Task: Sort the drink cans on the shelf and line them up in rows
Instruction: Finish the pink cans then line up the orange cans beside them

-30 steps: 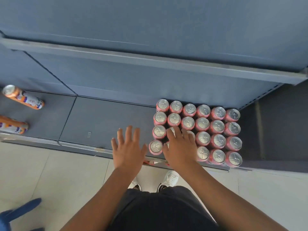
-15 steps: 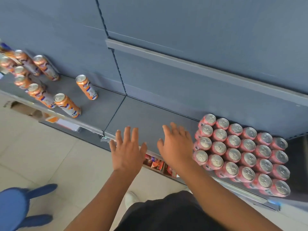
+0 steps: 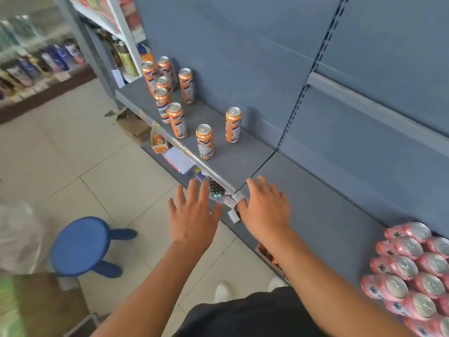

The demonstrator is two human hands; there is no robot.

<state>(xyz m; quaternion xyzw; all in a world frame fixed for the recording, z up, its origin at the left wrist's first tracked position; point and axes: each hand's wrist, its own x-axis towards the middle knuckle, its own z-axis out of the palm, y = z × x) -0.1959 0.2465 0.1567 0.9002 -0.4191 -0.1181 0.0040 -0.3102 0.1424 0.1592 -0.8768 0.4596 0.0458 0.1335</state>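
Observation:
Several tall orange cans stand loosely scattered on the left part of the grey shelf (image 3: 315, 205); the nearest orange can (image 3: 204, 141) is near the front edge, another orange can (image 3: 233, 124) stands behind it. A tight block of pink cans (image 3: 413, 271) sits in rows at the far right. My left hand (image 3: 193, 215) hovers open in front of the shelf edge, holding nothing. Over the shelf's front edge is my right hand (image 3: 264, 210), fingers spread and empty. Both hands are well short of the orange cans.
A blue stool (image 3: 80, 246) stands on the tiled floor at the left. Small packaged goods (image 3: 216, 189) lie on a lower shelf under the front edge. A cardboard box (image 3: 41, 305) is at the bottom left. Further shelving with bottles runs along the far left.
The view has swung left: the pink cans slid to the right edge and the orange cans came into the middle. Both hands left the pink cans and stay open.

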